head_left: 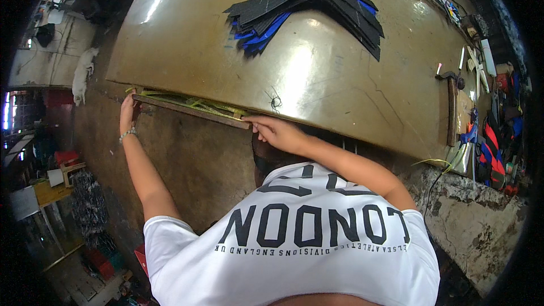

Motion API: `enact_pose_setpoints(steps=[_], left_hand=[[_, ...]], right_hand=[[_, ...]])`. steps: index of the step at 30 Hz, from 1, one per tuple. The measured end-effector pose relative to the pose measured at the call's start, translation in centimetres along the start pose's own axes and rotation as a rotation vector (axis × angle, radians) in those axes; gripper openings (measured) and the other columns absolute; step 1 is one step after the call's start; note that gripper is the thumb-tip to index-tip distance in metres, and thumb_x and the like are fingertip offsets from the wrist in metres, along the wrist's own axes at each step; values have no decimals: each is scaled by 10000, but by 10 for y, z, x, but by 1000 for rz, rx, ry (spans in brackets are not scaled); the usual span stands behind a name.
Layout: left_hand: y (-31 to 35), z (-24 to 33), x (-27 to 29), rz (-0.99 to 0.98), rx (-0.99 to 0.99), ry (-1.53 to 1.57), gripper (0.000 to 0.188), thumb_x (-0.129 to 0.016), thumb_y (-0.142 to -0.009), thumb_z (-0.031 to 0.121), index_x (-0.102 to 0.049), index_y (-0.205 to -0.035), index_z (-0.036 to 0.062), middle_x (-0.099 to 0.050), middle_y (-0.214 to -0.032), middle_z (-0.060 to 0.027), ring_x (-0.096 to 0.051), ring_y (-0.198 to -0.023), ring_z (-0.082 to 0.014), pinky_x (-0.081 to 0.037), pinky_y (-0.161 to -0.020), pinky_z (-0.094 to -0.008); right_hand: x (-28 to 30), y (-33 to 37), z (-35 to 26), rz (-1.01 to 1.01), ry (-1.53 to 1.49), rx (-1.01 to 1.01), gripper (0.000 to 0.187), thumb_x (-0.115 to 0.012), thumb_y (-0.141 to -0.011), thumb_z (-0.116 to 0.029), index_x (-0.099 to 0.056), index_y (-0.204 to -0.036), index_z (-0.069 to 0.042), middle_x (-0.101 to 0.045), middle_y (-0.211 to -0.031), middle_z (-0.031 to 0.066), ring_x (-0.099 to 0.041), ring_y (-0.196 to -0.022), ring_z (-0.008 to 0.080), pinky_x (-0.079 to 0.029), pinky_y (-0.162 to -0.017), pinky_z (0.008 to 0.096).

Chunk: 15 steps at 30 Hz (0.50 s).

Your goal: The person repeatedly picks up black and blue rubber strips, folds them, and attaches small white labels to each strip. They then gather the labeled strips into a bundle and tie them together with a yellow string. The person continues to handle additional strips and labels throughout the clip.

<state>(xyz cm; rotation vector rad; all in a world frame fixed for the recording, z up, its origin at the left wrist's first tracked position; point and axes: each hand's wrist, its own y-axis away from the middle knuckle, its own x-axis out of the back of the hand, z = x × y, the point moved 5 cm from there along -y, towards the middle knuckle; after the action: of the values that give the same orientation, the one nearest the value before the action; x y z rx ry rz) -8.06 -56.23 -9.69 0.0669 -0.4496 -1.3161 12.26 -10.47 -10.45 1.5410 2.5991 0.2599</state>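
Note:
A shallow wooden drawer (190,113) stands partly pulled out from under the near edge of the table. Tangled yellow-green strips (204,104) lie inside it. My left hand (128,110), with a beaded bracelet at the wrist, is closed round the drawer's left end; some of its fingers are hidden. A bit of yellow shows at those fingertips. At the drawer's right end my right hand (275,133) pinches the corner with thumb and forefinger, its other fingers curled. Whether a strip is caught in that pinch is too small to tell.
Black straps with some blue ones (306,8) lie stacked at the table's far side. A hammer (451,105) and scissors (479,68) rest at the right edge of the shiny tabletop (198,51). A white animal (84,76) lies on the floor at left.

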Motion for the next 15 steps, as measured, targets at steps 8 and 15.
enact_pose_setpoints(steps=[8,15], left_hand=[[-11,-61,-15,216,234,376,236,-562,-955,313,-600,-998,84,-607,-913,-22,-575,-818,-174,-468,-653,-343],[-34,-96,-28,292,220,665,371,-484,-966,272,-528,-1278,77,-511,-1302,-124,-505,-1153,-289,-435,-964,-446]], right_hand=[[6,-13,30,-45,119,180,408,-436,-967,-94,-514,-1366,-124,-606,-1056,64,-542,-877,133,-461,-854,249],[-2,-9,18,335,632,678,545,-432,-901,-22,-453,-1420,-189,-615,-1188,141,-602,-948,246,-485,-863,358]])
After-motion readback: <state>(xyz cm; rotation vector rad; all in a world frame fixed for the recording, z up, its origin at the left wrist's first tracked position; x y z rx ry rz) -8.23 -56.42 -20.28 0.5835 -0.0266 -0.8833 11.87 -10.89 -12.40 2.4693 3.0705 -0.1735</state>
